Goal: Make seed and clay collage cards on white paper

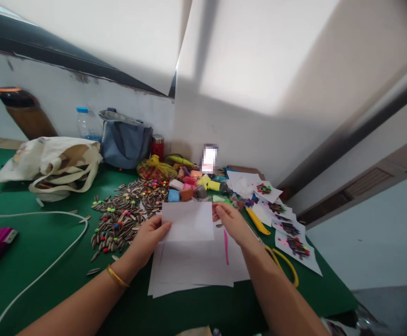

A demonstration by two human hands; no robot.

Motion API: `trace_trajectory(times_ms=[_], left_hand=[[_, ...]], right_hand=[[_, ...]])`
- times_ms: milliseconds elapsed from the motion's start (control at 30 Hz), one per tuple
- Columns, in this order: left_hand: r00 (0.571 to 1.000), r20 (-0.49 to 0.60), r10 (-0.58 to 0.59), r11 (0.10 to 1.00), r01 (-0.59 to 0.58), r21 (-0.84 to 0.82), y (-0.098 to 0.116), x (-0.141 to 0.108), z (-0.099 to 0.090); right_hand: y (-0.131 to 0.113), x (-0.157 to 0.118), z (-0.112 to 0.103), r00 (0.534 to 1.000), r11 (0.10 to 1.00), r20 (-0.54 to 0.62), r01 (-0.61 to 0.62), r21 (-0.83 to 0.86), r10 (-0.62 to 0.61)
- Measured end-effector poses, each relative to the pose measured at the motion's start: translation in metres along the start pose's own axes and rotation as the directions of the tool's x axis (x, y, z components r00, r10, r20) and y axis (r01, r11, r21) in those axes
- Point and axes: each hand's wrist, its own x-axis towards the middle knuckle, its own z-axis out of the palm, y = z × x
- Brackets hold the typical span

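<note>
A small blank white sheet of paper (188, 221) is held up over a stack of larger paper sheets (192, 266). My left hand (154, 233) pinches its left edge, thumb on top. At the right edge, the closed fingers of my right hand (229, 221) grip the sheet near its upper corner. A thin pink strip (226, 247) lies on the stack beside my right wrist. Left of the sheet spreads a heap of striped sunflower seeds (119, 224) mixed with small coloured balls. Beyond the sheet sit packets of coloured clay (187, 193).
Seed-decorated papers (296, 247) line the right side, near a yellow cutter (258, 221) and yellow-handled scissors (287, 266). A phone (209, 158) leans on the wall. Bags (126, 142), a bottle (84, 123) and a white cable (49, 268) occupy the left.
</note>
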Motion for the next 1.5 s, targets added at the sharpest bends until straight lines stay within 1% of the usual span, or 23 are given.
trace_trajectory(times_ms=[100, 200, 333, 533, 633, 700, 767, 800, 833, 867, 933, 967, 1000, 1033, 1067, 1100, 1133, 1167, 1233, 1267, 1300, 1367, 1500], left_hand=[[1.0, -0.015, 0.011, 0.999, -0.011, -0.049, -0.003, 0.001, -0.002], [1.0, 0.006, 0.011, 0.995, -0.01, -0.095, -0.004, 0.001, -0.002], [0.999, 0.045, -0.017, 0.993, 0.022, -0.114, -0.005, 0.0, 0.001], [0.997, -0.059, 0.044, 0.999, -0.043, 0.028, -0.008, 0.002, 0.001], [0.995, -0.096, 0.041, 0.997, -0.034, 0.071, -0.007, 0.003, -0.003], [0.99, -0.132, 0.055, 0.988, -0.035, 0.149, -0.006, 0.004, -0.007], [0.977, -0.167, 0.135, 0.958, -0.086, 0.272, -0.006, 0.006, -0.01], [0.959, -0.177, 0.223, 0.924, -0.15, 0.352, -0.007, 0.007, -0.011], [0.929, -0.169, 0.329, 0.865, -0.225, 0.448, -0.007, 0.007, -0.011], [0.89, -0.129, 0.437, 0.78, -0.304, 0.546, -0.008, 0.007, -0.011], [0.81, 0.058, 0.583, 0.552, -0.447, 0.704, -0.01, 0.003, -0.009], [0.787, 0.195, 0.586, 0.451, -0.516, 0.729, -0.01, 0.001, -0.007], [0.771, 0.345, 0.535, 0.379, -0.584, 0.718, -0.011, -0.003, -0.004], [0.753, 0.474, 0.457, 0.336, -0.64, 0.691, -0.011, -0.006, 0.0], [0.729, 0.576, 0.369, 0.312, -0.681, 0.662, -0.012, -0.01, 0.004], [0.692, 0.659, 0.294, 0.287, -0.722, 0.63, -0.012, -0.014, 0.008], [0.664, 0.711, 0.231, 0.268, -0.746, 0.61, -0.012, -0.017, 0.012], [0.647, 0.739, 0.188, 0.257, -0.759, 0.599, -0.012, -0.02, 0.015], [0.618, 0.779, 0.102, 0.248, -0.774, 0.582, -0.012, -0.024, 0.02], [0.608, 0.79, 0.072, 0.247, -0.779, 0.577, -0.012, -0.025, 0.021], [0.601, 0.798, 0.05, 0.249, -0.781, 0.572, -0.012, -0.025, 0.022], [0.597, 0.802, 0.035, 0.253, -0.781, 0.571, -0.013, -0.026, 0.023], [0.611, 0.791, 0.016, 0.239, -0.771, 0.591, -0.015, -0.025, 0.024]], right_hand=[[0.009, -0.009, 0.03, 0.993, 0.996, 0.112, -0.048, 0.069, 0.04], [0.02, -0.01, 0.043, 0.978, 0.983, 0.195, -0.109, 0.145, 0.08], [0.029, -0.011, 0.045, 0.972, 0.968, 0.2, -0.165, 0.19, 0.126], [0.027, -0.016, 0.042, 0.969, 0.962, 0.192, -0.193, 0.193, 0.156], [0.026, -0.018, 0.041, 0.96, 0.976, 0.249, -0.167, 0.138, 0.129], [0.025, -0.019, 0.038, 0.948, 0.984, 0.291, -0.161, 0.078, 0.131], [0.023, -0.019, 0.032, 0.931, 0.986, 0.328, -0.168, -0.012, 0.163], [0.022, -0.019, 0.028, 0.922, 0.984, 0.344, -0.161, -0.079, 0.178], [0.02, -0.02, 0.024, 0.915, 0.977, 0.357, -0.14, -0.161, 0.19], [0.018, -0.021, 0.02, 0.913, 0.961, 0.36, -0.102, -0.258, 0.193], [0.013, -0.024, 0.014, 0.92, 0.891, 0.347, -0.006, -0.455, 0.184], [0.01, -0.027, 0.011, 0.923, 0.846, 0.341, 0.035, -0.533, 0.177], [0.007, -0.03, 0.009, 0.927, 0.808, 0.333, 0.061, -0.585, 0.172], [0.004, -0.032, 0.006, 0.934, 0.782, 0.316, 0.071, -0.619, 0.166], [0.002, -0.035, 0.002, 0.945, 0.759, 0.286, 0.067, -0.648, 0.161], [0.0, -0.037, -0.003, 0.962, 0.736, 0.225, 0.042, -0.675, 0.152], [-0.002, -0.039, -0.008, 0.982, 0.688, 0.133, 0.006, -0.726, 0.133], [-0.003, -0.04, -0.014, 0.995, 0.592, 0.018, -0.045, -0.805, 0.1], [-0.003, -0.039, -0.026, 0.981, 0.346, -0.175, -0.193, -0.918, 0.083], [-0.002, -0.038, -0.031, 0.97, 0.247, -0.224, -0.241, -0.939, 0.097], [-0.001, -0.036, -0.035, 0.959, 0.175, -0.258, -0.275, -0.945, 0.115], [0.003, -0.032, -0.04, 0.95, 0.095, -0.287, -0.3, -0.949, 0.125], [0.011, -0.016, -0.041, 0.962, 0.056, -0.258, -0.263, -0.963, 0.089]])
